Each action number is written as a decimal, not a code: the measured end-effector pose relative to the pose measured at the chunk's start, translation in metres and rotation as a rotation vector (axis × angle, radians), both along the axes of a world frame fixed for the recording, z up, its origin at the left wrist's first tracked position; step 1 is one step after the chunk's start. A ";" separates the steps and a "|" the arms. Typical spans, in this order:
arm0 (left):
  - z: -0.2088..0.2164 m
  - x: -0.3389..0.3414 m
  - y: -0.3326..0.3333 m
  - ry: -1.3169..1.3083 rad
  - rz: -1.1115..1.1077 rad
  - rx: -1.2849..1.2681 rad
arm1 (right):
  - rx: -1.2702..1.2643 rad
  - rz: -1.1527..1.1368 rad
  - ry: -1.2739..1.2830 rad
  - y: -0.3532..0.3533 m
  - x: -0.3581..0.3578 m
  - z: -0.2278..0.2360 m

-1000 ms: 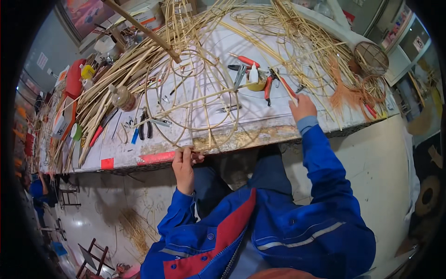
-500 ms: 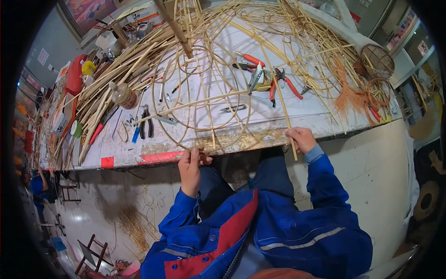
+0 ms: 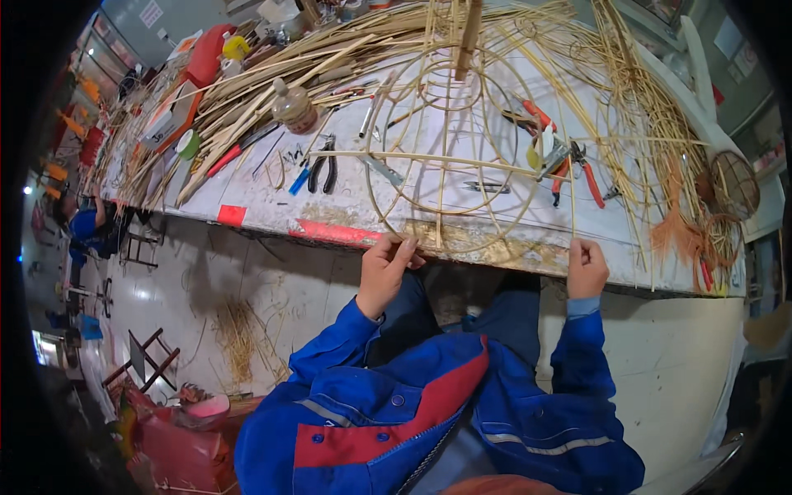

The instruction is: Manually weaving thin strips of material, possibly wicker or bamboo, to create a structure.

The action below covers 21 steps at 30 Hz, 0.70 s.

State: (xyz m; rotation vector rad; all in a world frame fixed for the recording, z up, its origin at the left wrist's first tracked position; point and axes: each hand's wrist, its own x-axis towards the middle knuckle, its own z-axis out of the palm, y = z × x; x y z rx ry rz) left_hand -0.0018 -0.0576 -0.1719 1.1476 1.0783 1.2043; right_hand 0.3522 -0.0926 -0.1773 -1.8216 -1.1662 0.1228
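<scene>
My left hand (image 3: 385, 272) pinches a round frame (image 3: 444, 158) of thin, bent bamboo strips by the scuffed table edge (image 3: 536, 254), while my right fingertips pinch a slim, straight strip (image 3: 573, 206) just beside it.

My jacket (image 3: 346, 384): blue, red panel, grey stripes. Round frame (image 3: 445, 158): straw-yellow. Table (image 3: 264, 202): white, red patches (image 3: 338, 233) along front edge. Cutters (image 3: 592, 183): red handles.
</scene>
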 end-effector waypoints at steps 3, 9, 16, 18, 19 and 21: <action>0.004 0.004 0.000 0.016 -0.040 0.002 | -0.005 0.076 0.011 -0.007 -0.017 -0.009; 0.005 0.022 0.001 0.039 -0.087 0.112 | 0.075 0.141 -0.221 0.006 -0.023 -0.023; 0.006 0.009 0.008 0.069 0.102 0.189 | 0.046 0.117 -0.198 0.008 -0.016 -0.030; 0.008 0.000 0.011 0.061 0.154 0.206 | 0.045 0.097 -0.192 0.008 -0.016 -0.030; 0.008 -0.006 0.012 0.063 0.153 0.178 | 0.043 0.092 -0.187 0.007 -0.017 -0.031; 0.009 -0.012 0.020 0.065 0.153 0.132 | 0.063 0.091 -0.200 0.008 -0.017 -0.033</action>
